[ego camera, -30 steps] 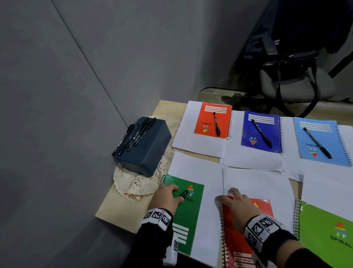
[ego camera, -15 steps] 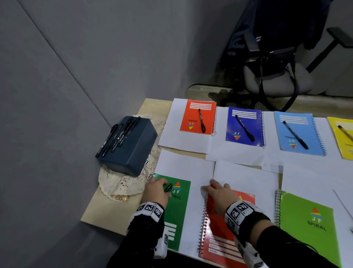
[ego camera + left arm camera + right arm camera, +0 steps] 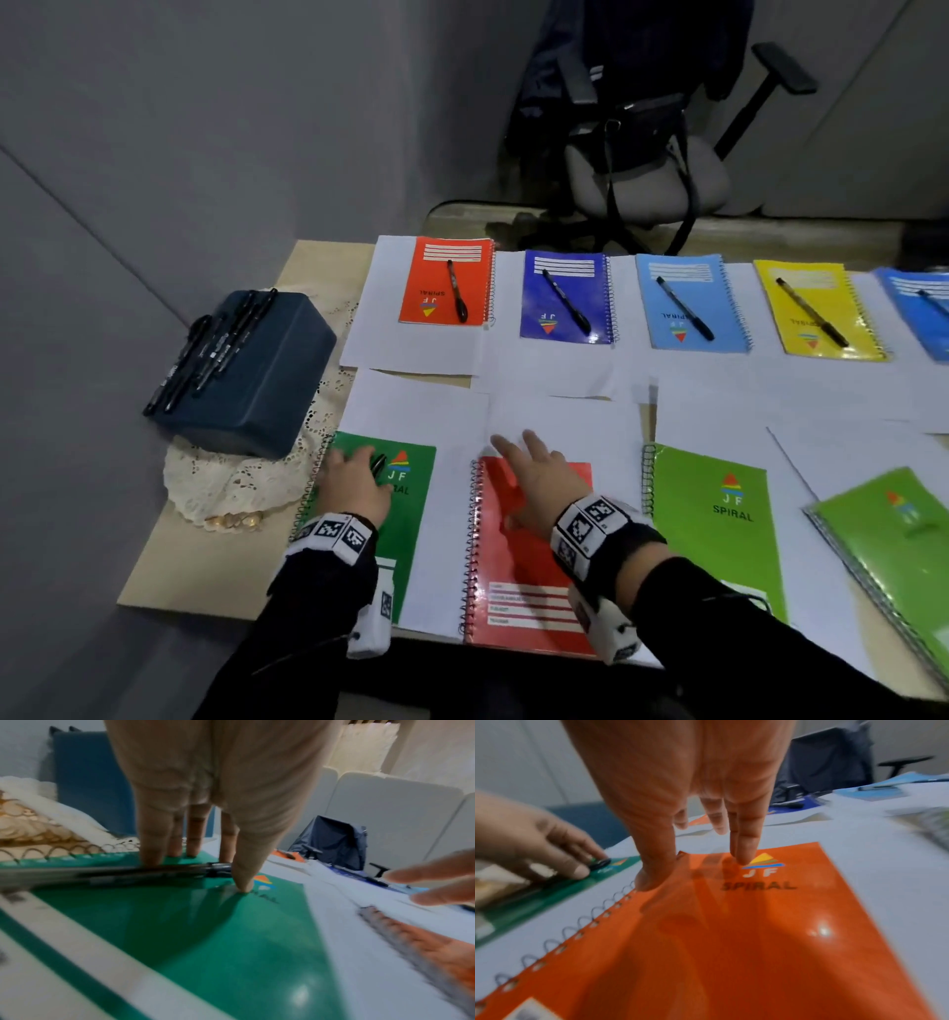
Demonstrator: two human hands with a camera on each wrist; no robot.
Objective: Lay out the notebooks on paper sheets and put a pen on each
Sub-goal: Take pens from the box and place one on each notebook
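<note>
Left hand: the left hand (image 3: 354,483) lies palm down on the dark green notebook (image 3: 405,534) at the near left of the table (image 3: 154,565). Its fingers reach forward, only slightly bent, tips on the cover.
Pen under it: a black pen (image 3: 144,873) lies flat on the green cover beneath the palm, its tip poking out between thumb and forefinger. Whether the thumb pinches it or merely rests beside it, I cannot tell.
Right hand: the right hand (image 3: 539,478) is spread flat with fingers apart over the top of the red notebook (image 3: 518,591). It holds nothing; the thumb sits at the spiral edge and two fingertips touch the cover by the logo, while the other fingers reach past onto the paper sheet (image 3: 565,426).
Near row: both notebooks lie on white sheets, with a light green notebook (image 3: 714,524) just to the right and another green one (image 3: 893,555) tilted at the far right.
Far row: an orange notebook (image 3: 436,277), a dark blue notebook (image 3: 560,318), a light blue notebook (image 3: 683,318) and a yellow notebook (image 3: 816,329) each lie on paper with a black pen on top.
Spare pens: several black pens (image 3: 205,349) lie across a dark blue box (image 3: 257,385) standing on a lace doily (image 3: 215,483) at the left.
</note>
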